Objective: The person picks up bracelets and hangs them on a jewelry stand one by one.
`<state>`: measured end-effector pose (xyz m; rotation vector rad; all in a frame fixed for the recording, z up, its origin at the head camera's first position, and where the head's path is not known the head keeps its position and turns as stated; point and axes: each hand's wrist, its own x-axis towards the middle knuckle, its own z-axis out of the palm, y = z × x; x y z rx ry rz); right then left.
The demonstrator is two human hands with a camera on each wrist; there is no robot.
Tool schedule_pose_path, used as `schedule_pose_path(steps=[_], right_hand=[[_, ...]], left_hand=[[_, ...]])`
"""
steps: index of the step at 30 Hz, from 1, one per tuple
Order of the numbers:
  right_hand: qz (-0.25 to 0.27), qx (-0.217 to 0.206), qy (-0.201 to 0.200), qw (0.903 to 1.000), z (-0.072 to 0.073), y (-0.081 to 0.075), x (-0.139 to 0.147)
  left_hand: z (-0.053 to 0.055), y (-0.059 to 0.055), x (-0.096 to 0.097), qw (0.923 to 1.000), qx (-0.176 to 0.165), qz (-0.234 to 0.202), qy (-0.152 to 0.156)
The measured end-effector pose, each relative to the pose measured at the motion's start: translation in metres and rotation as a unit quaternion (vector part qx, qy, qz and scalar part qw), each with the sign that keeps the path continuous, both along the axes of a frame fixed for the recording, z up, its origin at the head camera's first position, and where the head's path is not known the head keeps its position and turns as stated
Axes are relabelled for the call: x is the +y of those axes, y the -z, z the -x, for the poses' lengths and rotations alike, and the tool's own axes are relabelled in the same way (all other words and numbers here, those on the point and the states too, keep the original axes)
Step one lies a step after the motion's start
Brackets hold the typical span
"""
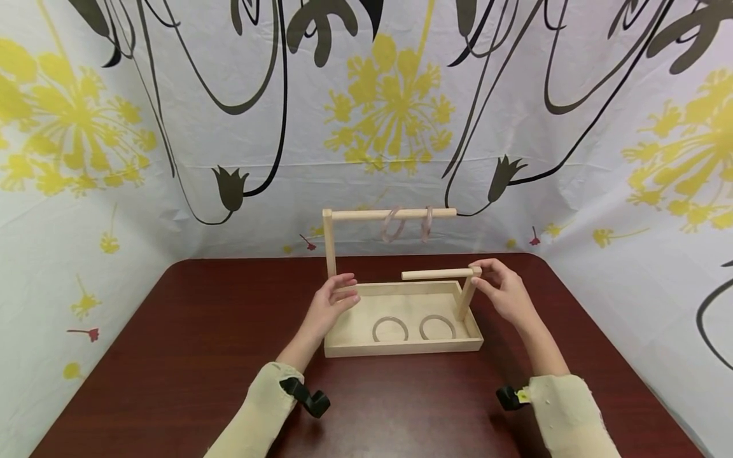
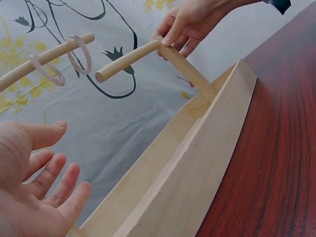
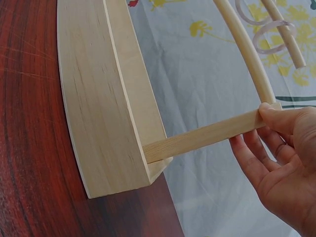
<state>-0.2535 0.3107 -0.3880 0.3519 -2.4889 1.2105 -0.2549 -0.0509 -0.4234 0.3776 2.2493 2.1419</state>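
A wooden display stand has a shallow tray with a tall post and long bar at the left, and a shorter post with a short bar at the right. My right hand pinches the top of the shorter post between thumb and fingers, where the bar joins it. At the tray's left end my left hand holds nothing, fingers loosely bent and apart. Two translucent pinkish bangles hang on the long bar. Inside the tray lie a bangle and another bangle, both flat.
The stand rests on a dark red-brown wooden table, near its far edge. Behind it hangs a pale cloth with yellow and grey plant prints. Black straps are worn at both wrists.
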Motion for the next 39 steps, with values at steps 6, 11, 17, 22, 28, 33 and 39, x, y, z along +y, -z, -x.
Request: schedule_pose_path(steps=[6,11,17,22,28,33,39], right_hand=[[0.000,0.003,0.001,1.0000,0.001,0.001,0.000],[0.004,0.002,-0.002,1.0000,0.001,0.001,0.000],[-0.004,0.001,0.001,1.0000,0.000,0.001,0.000],[-0.008,-0.002,0.004,1.0000,0.000,0.001,0.000],[-0.006,-0.002,0.000,1.0000,0.001,0.001,0.000],[-0.004,0.004,-0.002,1.0000,0.002,0.002,0.000],[0.000,0.007,-0.005,1.0000,0.003,0.003,0.000]], left_hand=[[-0.001,0.004,0.002,0.9999,0.000,0.011,0.009],[-0.001,0.007,0.003,0.9996,-0.007,0.014,0.025],[-0.001,0.012,0.006,0.9985,-0.001,0.019,0.050],[0.001,0.015,0.010,0.9970,0.001,0.038,0.067],[0.002,0.017,0.012,0.9913,-0.002,0.072,0.111],[0.001,0.017,0.013,0.9839,-0.018,0.105,0.143],[0.004,0.022,0.019,0.9782,-0.018,0.129,0.162]])
